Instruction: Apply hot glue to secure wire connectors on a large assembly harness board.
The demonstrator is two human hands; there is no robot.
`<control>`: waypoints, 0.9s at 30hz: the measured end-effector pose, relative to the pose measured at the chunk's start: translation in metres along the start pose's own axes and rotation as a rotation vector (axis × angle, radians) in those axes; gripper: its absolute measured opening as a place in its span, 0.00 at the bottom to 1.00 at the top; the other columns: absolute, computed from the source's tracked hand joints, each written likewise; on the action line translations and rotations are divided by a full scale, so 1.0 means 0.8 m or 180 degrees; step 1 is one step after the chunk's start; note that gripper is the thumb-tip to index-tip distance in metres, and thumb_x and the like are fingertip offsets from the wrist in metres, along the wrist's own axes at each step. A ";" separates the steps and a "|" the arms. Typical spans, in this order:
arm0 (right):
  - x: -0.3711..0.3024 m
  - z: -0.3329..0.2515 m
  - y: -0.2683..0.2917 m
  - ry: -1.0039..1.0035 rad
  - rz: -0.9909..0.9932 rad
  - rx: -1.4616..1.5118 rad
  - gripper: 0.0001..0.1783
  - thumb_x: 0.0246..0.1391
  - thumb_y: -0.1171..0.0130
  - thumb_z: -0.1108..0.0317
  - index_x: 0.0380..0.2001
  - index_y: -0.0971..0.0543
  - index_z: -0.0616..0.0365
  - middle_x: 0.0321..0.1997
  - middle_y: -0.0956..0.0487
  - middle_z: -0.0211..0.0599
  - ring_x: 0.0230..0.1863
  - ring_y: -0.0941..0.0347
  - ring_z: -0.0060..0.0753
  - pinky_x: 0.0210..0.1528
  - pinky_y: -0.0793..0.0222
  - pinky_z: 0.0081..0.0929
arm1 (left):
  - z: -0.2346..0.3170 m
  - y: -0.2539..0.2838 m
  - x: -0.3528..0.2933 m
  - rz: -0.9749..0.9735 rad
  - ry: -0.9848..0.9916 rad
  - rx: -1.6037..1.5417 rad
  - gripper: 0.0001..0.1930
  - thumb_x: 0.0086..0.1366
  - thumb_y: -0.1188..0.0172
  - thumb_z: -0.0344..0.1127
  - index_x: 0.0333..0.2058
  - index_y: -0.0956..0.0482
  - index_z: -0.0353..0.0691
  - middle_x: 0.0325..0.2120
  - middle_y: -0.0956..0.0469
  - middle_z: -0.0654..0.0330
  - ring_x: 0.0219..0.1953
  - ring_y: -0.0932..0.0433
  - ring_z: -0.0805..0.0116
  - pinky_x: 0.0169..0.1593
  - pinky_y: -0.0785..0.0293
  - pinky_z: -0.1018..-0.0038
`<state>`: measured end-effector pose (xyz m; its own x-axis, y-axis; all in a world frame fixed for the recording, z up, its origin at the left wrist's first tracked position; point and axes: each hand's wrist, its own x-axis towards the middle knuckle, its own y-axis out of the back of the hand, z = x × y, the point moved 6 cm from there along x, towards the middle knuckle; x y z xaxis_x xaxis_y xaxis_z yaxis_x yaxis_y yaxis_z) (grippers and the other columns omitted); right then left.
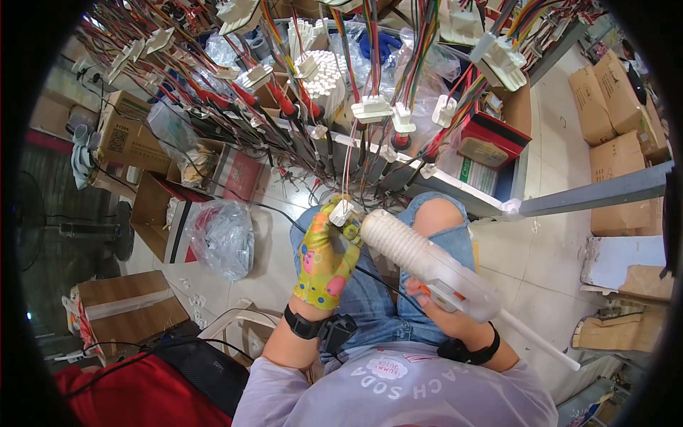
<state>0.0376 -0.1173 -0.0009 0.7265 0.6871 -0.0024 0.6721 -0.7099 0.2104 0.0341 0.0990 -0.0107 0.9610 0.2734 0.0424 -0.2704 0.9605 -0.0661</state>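
One white connector point(341, 213), mid-frame, pinched in narrowly closed fingertips of gloved left hand point(322, 262), on thin wires point(348, 165) from above. One white ribbed tool point(421, 254), gripped in bare right hand point(442, 315), with fingers bent underneath, partly hidden; long axis slanting from centre to lower right, ribbed end just right of connector. Left of frame: one open carton point(149, 205) with white pieces point(171, 212); one clear bag point(224, 240), contents indistinct.

floor point(544, 249) brightly lit | far left dim | edges bowed | corners black
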 end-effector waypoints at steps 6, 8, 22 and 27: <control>-0.002 -0.001 0.002 -0.0127 0.0103 0.0106 0.29 0.52 0.47 0.78 0.59 0.39 0.62 0.42 0.23 0.38 0.44 0.25 0.28 0.49 0.29 0.27 | 0.001 -0.002 -0.003 -0.0037 0.0316 -0.0310 0.32 0.53 0.38 0.26 0.58 0.39 0.36 0.49 0.31 0.59 0.52 0.33 0.67 0.57 0.39 0.70; -0.002 -0.001 0.001 -0.0128 0.0314 0.0101 0.21 0.48 0.43 0.77 0.48 0.30 0.61 0.38 0.21 0.37 0.39 0.23 0.31 0.43 0.28 0.26 | 0.001 0.000 -0.002 -0.0076 0.0204 -0.0067 0.32 0.53 0.38 0.26 0.58 0.39 0.36 0.49 0.31 0.60 0.52 0.33 0.67 0.58 0.39 0.70; -0.010 0.006 -0.002 -0.0089 -0.0031 -0.0248 0.26 0.53 0.46 0.78 0.56 0.35 0.63 0.41 0.21 0.38 0.44 0.25 0.26 0.48 0.29 0.24 | -0.019 0.007 -0.001 0.0144 -0.0069 0.0106 0.27 0.55 0.42 0.23 0.54 0.35 0.36 0.43 0.27 0.59 0.45 0.29 0.69 0.51 0.33 0.74; -0.011 0.008 -0.003 -0.0172 -0.0134 -0.0405 0.24 0.53 0.46 0.77 0.55 0.34 0.63 0.40 0.21 0.36 0.44 0.25 0.26 0.48 0.30 0.24 | -0.052 0.013 0.000 0.0425 0.0617 -0.1073 0.27 0.55 0.42 0.23 0.55 0.35 0.36 0.43 0.28 0.59 0.44 0.29 0.70 0.50 0.33 0.75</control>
<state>0.0307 -0.1225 -0.0079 0.7069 0.7042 -0.0657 0.6812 -0.6529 0.3313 0.0340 0.1071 -0.0530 0.9207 0.3487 -0.1753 -0.3901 0.8375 -0.3827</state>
